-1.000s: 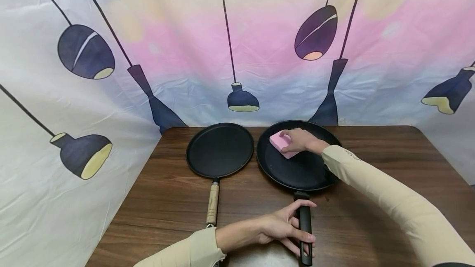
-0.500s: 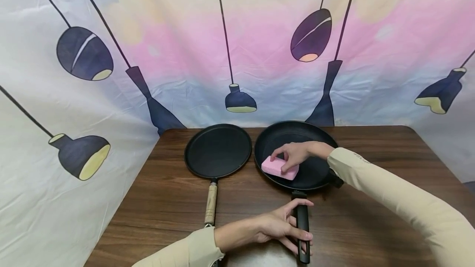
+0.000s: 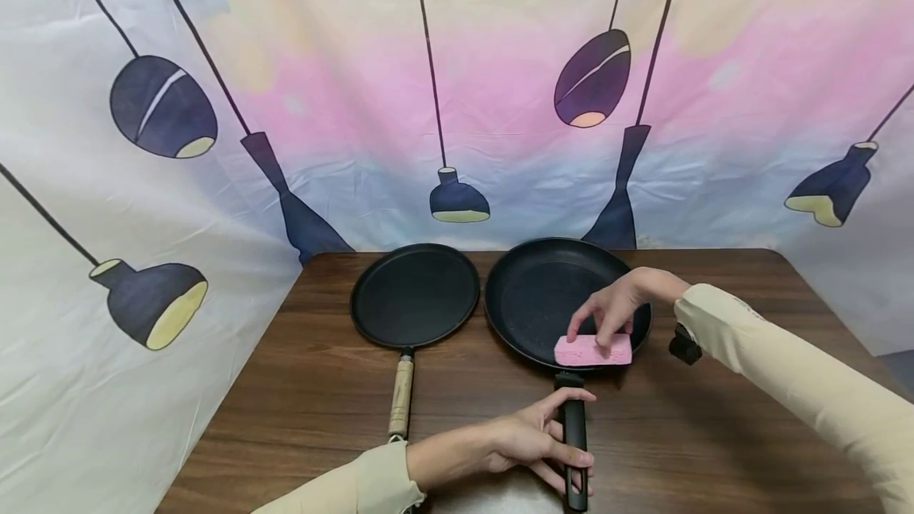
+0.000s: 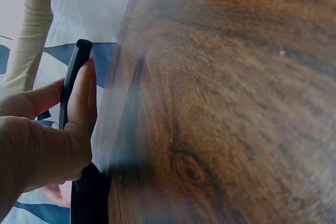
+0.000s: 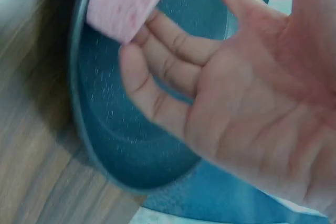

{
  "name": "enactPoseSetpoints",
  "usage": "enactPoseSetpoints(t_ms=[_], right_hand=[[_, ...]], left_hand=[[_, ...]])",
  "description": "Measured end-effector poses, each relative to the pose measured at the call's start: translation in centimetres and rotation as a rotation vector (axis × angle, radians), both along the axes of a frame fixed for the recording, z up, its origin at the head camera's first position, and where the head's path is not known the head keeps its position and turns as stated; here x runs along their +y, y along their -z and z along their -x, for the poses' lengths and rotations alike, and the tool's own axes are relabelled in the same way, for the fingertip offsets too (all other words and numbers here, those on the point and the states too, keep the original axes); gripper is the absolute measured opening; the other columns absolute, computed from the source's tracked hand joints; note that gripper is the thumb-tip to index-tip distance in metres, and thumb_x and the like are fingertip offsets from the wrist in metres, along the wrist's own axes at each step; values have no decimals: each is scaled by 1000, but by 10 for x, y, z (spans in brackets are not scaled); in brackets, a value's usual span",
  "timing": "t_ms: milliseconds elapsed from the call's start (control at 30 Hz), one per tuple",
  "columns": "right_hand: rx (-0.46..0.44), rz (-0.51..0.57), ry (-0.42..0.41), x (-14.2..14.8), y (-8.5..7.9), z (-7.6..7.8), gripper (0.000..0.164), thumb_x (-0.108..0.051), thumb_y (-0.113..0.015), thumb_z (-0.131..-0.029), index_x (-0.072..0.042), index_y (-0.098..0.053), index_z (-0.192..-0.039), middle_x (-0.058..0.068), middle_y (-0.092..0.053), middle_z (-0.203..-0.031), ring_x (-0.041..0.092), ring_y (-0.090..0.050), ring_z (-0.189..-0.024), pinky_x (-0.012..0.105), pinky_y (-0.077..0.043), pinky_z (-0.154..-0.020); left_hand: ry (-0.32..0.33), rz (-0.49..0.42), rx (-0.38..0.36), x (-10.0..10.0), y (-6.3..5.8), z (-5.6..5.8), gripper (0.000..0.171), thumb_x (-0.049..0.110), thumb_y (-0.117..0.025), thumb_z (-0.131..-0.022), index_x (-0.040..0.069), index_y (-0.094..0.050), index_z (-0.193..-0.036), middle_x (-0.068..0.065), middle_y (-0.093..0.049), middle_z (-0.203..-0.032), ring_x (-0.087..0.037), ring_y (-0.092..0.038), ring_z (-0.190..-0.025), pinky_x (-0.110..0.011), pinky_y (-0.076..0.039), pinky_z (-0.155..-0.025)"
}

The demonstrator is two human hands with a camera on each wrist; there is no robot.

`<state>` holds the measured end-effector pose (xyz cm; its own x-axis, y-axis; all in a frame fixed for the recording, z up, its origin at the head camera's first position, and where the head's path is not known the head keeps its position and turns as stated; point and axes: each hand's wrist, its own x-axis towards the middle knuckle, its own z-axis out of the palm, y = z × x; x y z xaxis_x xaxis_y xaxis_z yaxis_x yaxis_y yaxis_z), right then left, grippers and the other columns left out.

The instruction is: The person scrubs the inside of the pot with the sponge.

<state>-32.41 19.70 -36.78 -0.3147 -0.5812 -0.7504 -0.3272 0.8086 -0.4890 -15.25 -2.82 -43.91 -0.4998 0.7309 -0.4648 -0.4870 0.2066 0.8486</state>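
"what have the hands got?"
"right hand [image 3: 612, 312] pinches a pink sponge [image 3: 593, 350] in the frying pan [image 3: 535, 300], by its near rim; left hand [image 3: 530, 440] is curled round the black handle [image 3: 574, 427]."
"anything in the way?"
"flat pan [image 3: 416, 296] just beside; left sleeve [image 3: 364, 482] crosses its wooden handle's [image 3: 401, 399] end."

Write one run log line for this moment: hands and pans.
left hand: grips black handle | right hand: holds pink sponge at near edge of black pan | wooden-handled pan: alongside, on table
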Motion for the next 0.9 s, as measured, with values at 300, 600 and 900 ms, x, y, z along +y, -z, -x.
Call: enactPoseSetpoints(t_ms=[300,600,900], right_hand=[[359,-46,54,12,-2,7,54,-15,-80,-84,-21,-58,-133,15,-55,-115,20,-44,-78,29,-40,-66],[740,37,149,13,26,32,65,-20,-81,-87,-8,-54,-144,28,-63,-123,31,-59,-94,40,-52,-77],[704,101,53,-8,29,6,65,-26,-83,-87,-14,-55,-144,22,-66,-121,22,-60,-89,37,-51,-78]], left_hand=[[-5,-12,-23,-1,-3,1,66,0,-63,-99,38,-40,-147,-13,-75,-104,-46,-70,-109,-35,-63,-72],[-3,-29,-44,4,-7,1,65,0,-64,-99,40,-41,-145,-9,-75,-101,-44,-71,-109,-31,-62,-68],[-4,-14,-45,3,-6,1,66,0,-63,-100,39,-39,-147,-15,-75,-106,-44,-70,-110,-27,-61,-64]])
